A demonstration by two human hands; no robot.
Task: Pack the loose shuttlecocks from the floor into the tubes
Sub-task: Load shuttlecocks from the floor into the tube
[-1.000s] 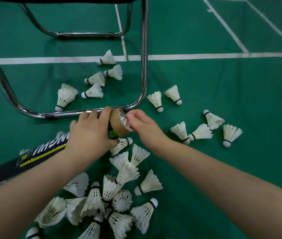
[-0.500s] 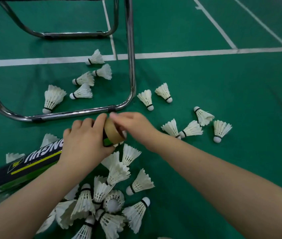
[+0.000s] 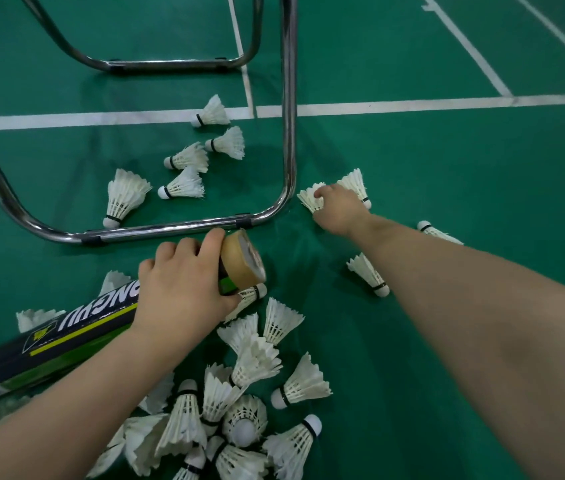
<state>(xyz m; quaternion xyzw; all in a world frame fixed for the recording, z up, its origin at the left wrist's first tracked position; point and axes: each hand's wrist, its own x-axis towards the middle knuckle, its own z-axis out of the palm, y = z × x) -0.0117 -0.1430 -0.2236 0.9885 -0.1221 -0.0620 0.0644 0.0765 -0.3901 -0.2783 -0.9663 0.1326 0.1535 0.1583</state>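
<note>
Our left hand (image 3: 184, 285) grips the tube (image 3: 77, 337) low over the floor (image 3: 447, 168), our right hand (image 3: 338, 211) curls its fingers round a shuttlecock (image 3: 308, 201) by the chair leg (image 3: 288, 133), and squeezing may crush its feathers.

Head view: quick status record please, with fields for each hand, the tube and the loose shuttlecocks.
Left hand: grips the tube just behind its open end
Right hand: extended, fingers curled on a shuttlecock beside the chair frame
Tube state: slanted, open end towards the chair frame, feathers visible inside
Pile: many loose ones heaped below the tube
Chair group: five lying inside the frame, untouched
</note>
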